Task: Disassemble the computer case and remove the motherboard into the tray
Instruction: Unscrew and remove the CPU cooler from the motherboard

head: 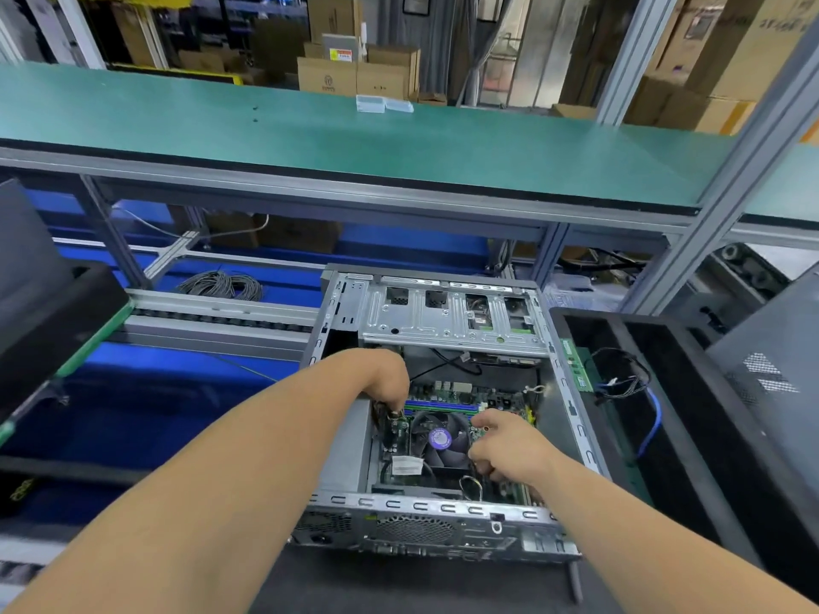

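Both hands (447, 414) grip the motherboard (443, 436) edges inside the open case (425, 520).

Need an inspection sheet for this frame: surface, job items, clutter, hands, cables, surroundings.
Surface: dark bench under the case.
Job's things: computer case open; motherboard still inside, fan on it; black tray to the right holds a green memory module.
Clutter: two clear boxes on the green shelf.
Hands: left hand and right hand both inside the case, fingers curled at the board; grip unclear.
Cables: black and blue cable bundle in the tray; grey coil behind.
Surroundings: cardboard boxes, aluminium frame.
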